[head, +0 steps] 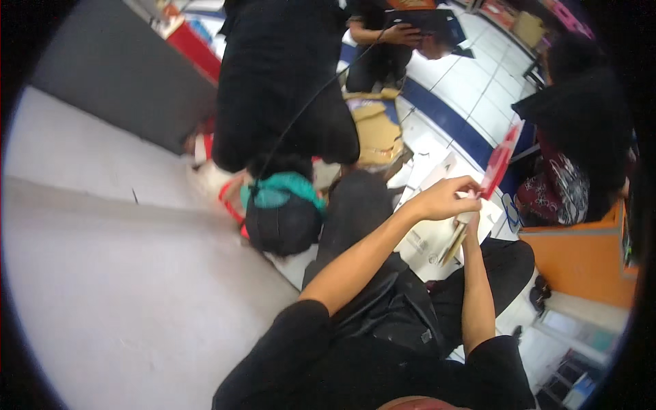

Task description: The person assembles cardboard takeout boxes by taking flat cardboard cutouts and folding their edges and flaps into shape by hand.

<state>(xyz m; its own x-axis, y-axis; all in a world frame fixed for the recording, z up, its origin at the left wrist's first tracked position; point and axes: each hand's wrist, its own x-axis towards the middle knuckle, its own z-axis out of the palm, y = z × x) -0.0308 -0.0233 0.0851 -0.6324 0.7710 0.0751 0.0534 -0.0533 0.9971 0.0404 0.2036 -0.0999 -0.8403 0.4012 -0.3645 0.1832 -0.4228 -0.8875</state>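
My left hand (448, 197) pinches the lower end of a red and white flat piece (497, 166), blurred, which slants up and away. Just below it, my right hand (472, 221) is partly hidden behind the left one. It grips a narrow tan and white flat bundle (455, 241) that points down toward my lap. Whether the bundle and the red piece are joined, I cannot tell. Under both hands, white sheets (417, 246) with printed marks lie over my crossed legs and the floor.
Torn brown cardboard (376, 133) lies ahead on the tiles. A person in black (287, 87) is close in front, beside a black and teal cap (282, 220). Another person's hands hold a dark panel (430, 25). An orange cabinet (574, 256) and another person (579, 128) are at right. A white wall (128, 287) borders my left.
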